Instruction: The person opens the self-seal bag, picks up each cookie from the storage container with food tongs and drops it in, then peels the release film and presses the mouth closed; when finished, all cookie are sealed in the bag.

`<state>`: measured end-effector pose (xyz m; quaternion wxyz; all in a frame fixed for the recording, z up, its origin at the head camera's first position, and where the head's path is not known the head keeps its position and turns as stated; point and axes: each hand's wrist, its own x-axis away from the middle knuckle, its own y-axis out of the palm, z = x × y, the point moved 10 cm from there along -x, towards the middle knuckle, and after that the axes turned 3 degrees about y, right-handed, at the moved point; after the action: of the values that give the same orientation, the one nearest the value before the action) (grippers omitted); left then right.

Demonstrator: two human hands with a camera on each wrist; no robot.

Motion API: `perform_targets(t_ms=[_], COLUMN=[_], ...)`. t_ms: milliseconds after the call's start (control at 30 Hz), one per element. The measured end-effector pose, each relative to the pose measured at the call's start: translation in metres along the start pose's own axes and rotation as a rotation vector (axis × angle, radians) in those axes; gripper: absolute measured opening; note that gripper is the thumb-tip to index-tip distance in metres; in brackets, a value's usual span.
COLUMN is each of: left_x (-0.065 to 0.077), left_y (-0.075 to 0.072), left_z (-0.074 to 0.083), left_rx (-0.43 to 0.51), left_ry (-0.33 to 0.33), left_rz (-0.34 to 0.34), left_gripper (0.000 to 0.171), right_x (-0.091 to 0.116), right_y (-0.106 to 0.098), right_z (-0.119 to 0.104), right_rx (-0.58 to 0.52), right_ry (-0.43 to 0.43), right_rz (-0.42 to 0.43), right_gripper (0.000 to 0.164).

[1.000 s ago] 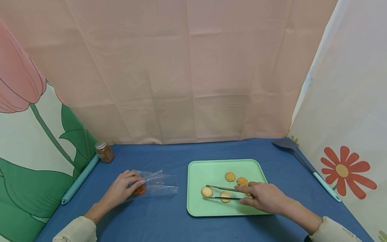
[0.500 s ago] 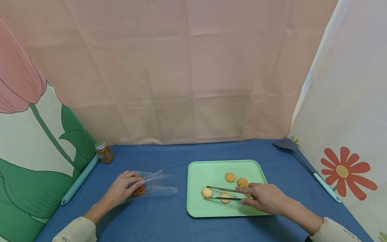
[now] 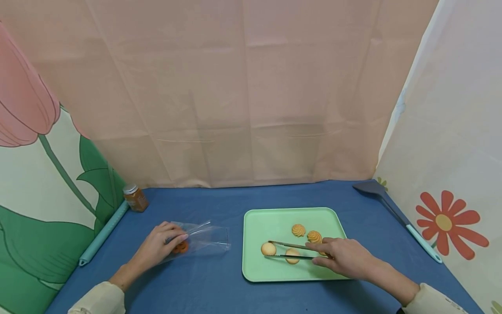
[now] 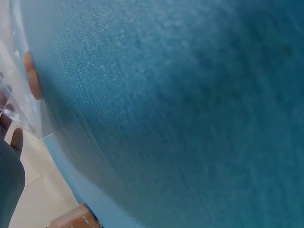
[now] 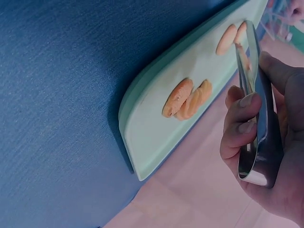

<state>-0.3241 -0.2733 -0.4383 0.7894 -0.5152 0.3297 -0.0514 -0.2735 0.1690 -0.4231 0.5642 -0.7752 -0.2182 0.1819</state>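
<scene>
My left hand (image 3: pixel 166 239) grips a clear plastic bag (image 3: pixel 209 239) lying on the blue cloth, with brownish-orange cookies (image 3: pixel 181 247) inside it. In the right wrist view my right hand (image 5: pixel 280 114) holds metal tongs (image 5: pixel 268 147), bent end in the palm. Over the green tray (image 3: pixel 259 272) the arms of the tongs are spread. Their tips reach a round pale cookie (image 3: pixel 268 249), and the nearer arm crosses a second pale cookie (image 3: pixel 292 253). Swirled cookies (image 3: pixel 298 230) lie farther back on the tray; one is partly hidden by my right hand.
A jar with a brown filling (image 3: pixel 135 198) and a light-blue rolling pin (image 3: pixel 103 233) are at the left edge. Along the right edge lies a spatula (image 3: pixel 392 211) with a dark blade. A beige cloth (image 3: pixel 251 131) hangs behind the table.
</scene>
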Motion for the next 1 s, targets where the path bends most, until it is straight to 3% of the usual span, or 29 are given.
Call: perform_targets(t_ms=[1000], left_x=[0.000], left_y=[0.000], left_z=[0.001], left_rx=[-0.001], left_ry=[-0.002], left_rz=[-0.011], left_gripper=[0.010], right_x=[-0.005], right_y=[-0.012], right_z=[-0.011], right_rx=[-0.008], right_ry=[-0.026], right_rz=[0.030], right_gripper=[0.042])
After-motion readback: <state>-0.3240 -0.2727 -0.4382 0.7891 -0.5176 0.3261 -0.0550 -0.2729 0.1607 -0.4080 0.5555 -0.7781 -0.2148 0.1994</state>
